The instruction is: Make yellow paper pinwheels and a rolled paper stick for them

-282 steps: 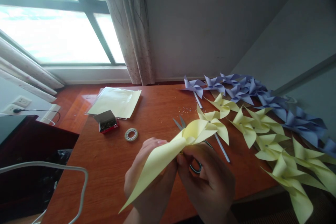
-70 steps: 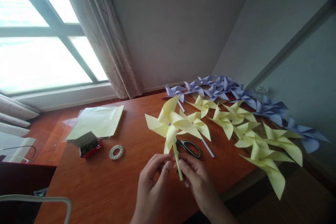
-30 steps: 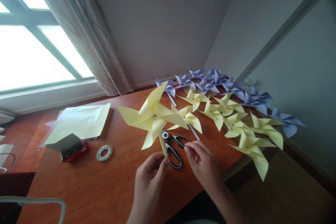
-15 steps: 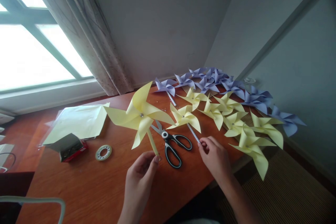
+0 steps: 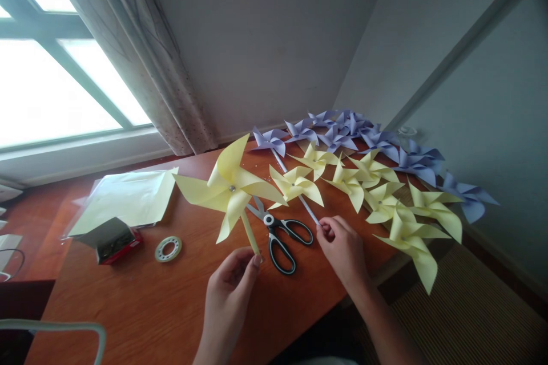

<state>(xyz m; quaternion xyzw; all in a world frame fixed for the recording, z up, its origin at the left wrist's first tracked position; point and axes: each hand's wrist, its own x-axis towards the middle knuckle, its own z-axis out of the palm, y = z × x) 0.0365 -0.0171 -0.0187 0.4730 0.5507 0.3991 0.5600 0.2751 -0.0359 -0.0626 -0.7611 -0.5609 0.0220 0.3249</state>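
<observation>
My left hand pinches the lower end of a yellow stick topped by a large yellow paper pinwheel, held above the table. Between the thumb and fingers of my right hand is the end of a pale stick, which runs to a smaller-looking yellow pinwheel. Scissors with black handles lie between my hands, blades partly hidden behind the large pinwheel. A purple pinwheel rests behind, its pale stick pointing toward the smaller yellow one.
Several yellow pinwheels and purple pinwheels spread over the right side of the wooden table. On the left are a tape roll, an open red box and paper sheets in a clear sleeve. A pale tube crosses the lower left.
My right hand has shifted left and slightly up, carrying its yellow pinwheel left. The large pinwheel in my left hand has barely moved.
</observation>
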